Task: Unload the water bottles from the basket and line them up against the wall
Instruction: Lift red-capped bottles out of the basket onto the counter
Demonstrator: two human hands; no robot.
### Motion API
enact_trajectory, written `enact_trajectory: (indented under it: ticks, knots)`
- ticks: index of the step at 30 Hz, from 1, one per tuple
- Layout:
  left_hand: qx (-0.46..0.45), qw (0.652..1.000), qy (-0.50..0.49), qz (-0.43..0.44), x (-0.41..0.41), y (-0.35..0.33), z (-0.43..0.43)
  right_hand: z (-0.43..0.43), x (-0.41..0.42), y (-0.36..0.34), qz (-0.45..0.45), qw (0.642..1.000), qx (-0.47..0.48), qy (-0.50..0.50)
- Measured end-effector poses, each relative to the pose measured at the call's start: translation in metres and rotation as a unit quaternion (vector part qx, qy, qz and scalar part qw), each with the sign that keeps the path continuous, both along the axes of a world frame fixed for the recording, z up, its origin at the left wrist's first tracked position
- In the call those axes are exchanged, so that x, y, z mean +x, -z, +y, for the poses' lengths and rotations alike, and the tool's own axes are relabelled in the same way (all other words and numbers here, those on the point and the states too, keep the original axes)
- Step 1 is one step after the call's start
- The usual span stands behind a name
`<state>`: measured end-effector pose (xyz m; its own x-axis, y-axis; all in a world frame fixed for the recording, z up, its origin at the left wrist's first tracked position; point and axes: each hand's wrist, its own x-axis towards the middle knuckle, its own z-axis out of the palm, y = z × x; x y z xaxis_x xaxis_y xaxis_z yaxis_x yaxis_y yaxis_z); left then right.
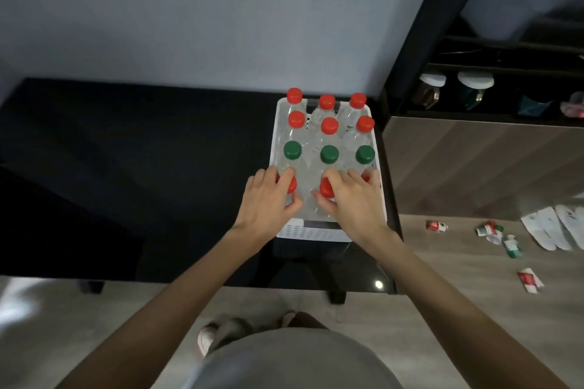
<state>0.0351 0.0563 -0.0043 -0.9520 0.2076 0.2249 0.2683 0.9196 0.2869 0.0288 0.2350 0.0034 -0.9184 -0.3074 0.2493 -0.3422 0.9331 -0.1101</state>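
the basket (316, 233) sat on the black table (126, 167) by the wall (189, 9), 12 capped bottles (329, 154) upright inside. my left hand (265, 202) gripped the front-left bottle (292, 186); my right hand (354, 199) gripped the front-middle bottle (325, 188).

White perforated basket (311, 233) held clear bottles (314, 118): red caps (327, 102) upper rows, green caps (329, 154) mid-frame. Table (158, 151) was black.

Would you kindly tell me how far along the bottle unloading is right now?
Done: nothing yet; no bottle stands on the dark table along the wall. In hand: the left hand grips the near-left red-capped bottle and the right hand grips the near-middle red-capped bottle, both inside the white basket. Left: every bottle, including the green-capped row.
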Motion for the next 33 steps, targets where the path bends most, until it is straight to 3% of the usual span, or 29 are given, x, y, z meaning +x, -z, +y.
enact_trajectory:
  ticks: [6,9,17,21,28,33]
  knots:
    - [0.016,1.000,-0.007,-0.019,0.004,-0.003,0.002,0.005,0.003,0.001,-0.012,0.998,-0.055,-0.011]
    - [0.041,0.999,-0.005,-0.006,0.005,-0.017,0.004,0.004,0.005,-0.014,-0.042,0.988,-0.151,-0.008]
    - [0.095,0.992,-0.002,0.085,0.004,-0.100,0.002,-0.009,-0.005,-0.123,0.006,0.949,-0.313,-0.045]
    - [0.149,0.982,-0.007,0.117,0.007,-0.145,-0.014,-0.023,-0.011,-0.166,0.055,0.941,-0.321,-0.095]
    - [0.135,0.976,-0.031,0.170,0.000,-0.186,-0.068,-0.071,-0.027,-0.201,0.074,0.934,-0.318,-0.148]
    - [0.123,0.985,-0.012,0.118,-0.008,-0.172,-0.134,-0.129,-0.046,-0.184,0.029,0.944,-0.288,-0.159]
